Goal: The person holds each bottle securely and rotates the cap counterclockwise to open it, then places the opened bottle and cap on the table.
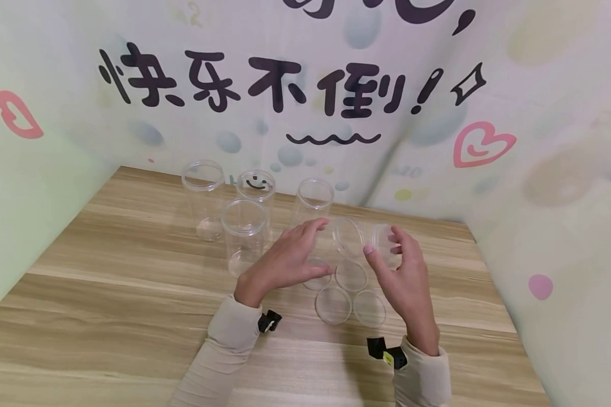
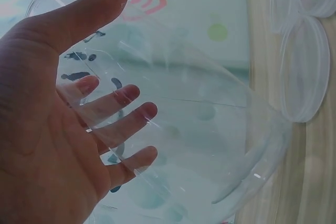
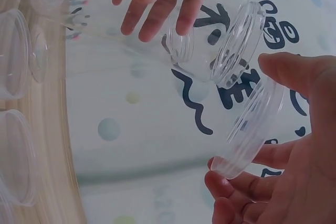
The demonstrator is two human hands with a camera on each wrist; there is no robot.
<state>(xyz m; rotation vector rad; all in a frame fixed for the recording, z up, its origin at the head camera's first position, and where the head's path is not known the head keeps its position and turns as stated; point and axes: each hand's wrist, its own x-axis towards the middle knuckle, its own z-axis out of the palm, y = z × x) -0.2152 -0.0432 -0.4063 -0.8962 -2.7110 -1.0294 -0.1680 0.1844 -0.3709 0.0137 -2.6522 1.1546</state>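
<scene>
My left hand (image 1: 285, 257) grips a clear plastic jar (image 2: 194, 114), thumb on one side and fingers on the other. The jar is tilted, and its open rim (image 1: 349, 238) points toward my right hand. In my right hand (image 1: 406, 277), a clear round lid (image 3: 252, 124) is pinched by its edge between thumb and fingers. The lid faces the jar's rim, with a small gap between them in the right wrist view. Beneath both hands, several flat clear lids (image 1: 333, 305) lie on the table.
Several clear open jars (image 1: 244, 237) stand upright left of and behind my left hand, one jar (image 1: 314, 193) just beyond its fingers. The wood-grain table (image 1: 132, 294) ends at a printed backdrop (image 1: 265, 135) at the back and right.
</scene>
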